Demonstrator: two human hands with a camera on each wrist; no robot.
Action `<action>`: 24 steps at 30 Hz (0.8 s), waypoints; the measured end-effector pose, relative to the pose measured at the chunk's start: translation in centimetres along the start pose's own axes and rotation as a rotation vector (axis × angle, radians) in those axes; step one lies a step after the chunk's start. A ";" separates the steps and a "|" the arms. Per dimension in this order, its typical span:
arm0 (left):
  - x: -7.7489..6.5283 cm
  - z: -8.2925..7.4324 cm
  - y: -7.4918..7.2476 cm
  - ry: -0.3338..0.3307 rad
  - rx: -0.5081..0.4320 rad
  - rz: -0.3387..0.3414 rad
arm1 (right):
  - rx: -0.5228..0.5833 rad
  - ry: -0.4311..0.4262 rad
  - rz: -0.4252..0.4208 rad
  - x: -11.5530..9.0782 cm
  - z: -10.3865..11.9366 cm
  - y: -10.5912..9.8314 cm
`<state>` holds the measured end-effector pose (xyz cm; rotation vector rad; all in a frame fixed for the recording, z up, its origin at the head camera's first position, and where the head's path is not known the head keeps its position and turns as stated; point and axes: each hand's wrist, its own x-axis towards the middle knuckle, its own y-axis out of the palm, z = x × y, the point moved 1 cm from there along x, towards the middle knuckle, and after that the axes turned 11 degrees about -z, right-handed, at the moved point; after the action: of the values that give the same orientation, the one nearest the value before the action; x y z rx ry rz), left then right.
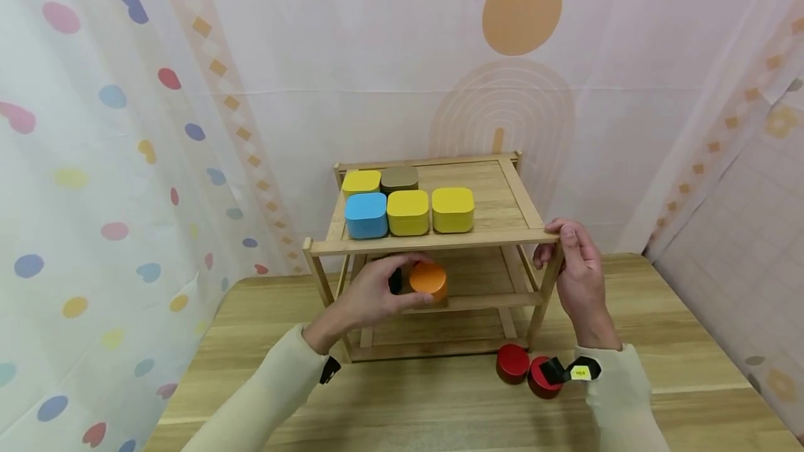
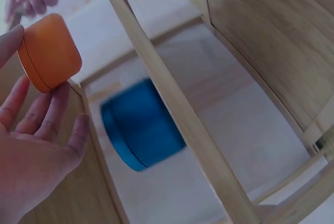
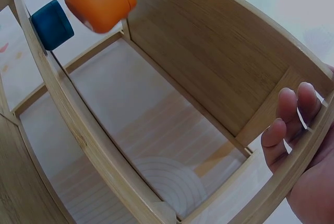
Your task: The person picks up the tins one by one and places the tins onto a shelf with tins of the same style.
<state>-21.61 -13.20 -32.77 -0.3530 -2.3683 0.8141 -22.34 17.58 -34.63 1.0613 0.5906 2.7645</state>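
Observation:
My left hand [image 1: 380, 290] pinches a small orange rounded-square tin [image 1: 430, 280] between thumb and fingers, at the front of the wooden rack's middle level. In the left wrist view a blue tin [image 2: 143, 125] stands on that level, apart from the orange one; the head view shows only a dark sliver of it. My right hand [image 1: 579, 274] grips the front right corner of the wooden rack [image 1: 433, 239], thumb in front and fingers curled round the post. Several tins sit on the top shelf: a light blue one [image 1: 367, 216], an olive-brown one [image 1: 400, 178] and yellow ones [image 1: 453, 211].
Two red round tins [image 1: 513, 363] stand on the wooden table [image 1: 264, 368] by the rack's front right foot, near my right wrist. A patterned curtain [image 1: 301, 40] hangs behind the rack. The front rail [image 1: 484, 302] of the middle level runs just below the orange tin.

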 end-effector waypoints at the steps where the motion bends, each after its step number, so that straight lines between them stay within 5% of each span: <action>1: 0.2 0.2 -0.1 -0.025 0.012 0.004 | 0.006 0.000 0.003 0.0 0.0 0.0; 7: 0.9 1.6 -0.2 -0.173 0.041 0.059 | 0.022 -0.002 0.020 0.0 -0.1 -0.1; 18: 1.3 3.6 0.2 -0.140 0.022 0.110 | 0.018 -0.009 0.023 0.0 -0.1 -0.1; 24: 1.5 3.6 0.2 -0.174 0.078 0.115 | 0.010 -0.012 0.011 0.1 -0.1 -0.1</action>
<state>-25.03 -14.08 -34.50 -0.4041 -2.4863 1.0250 -22.45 17.64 -34.68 1.0851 0.5992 2.7657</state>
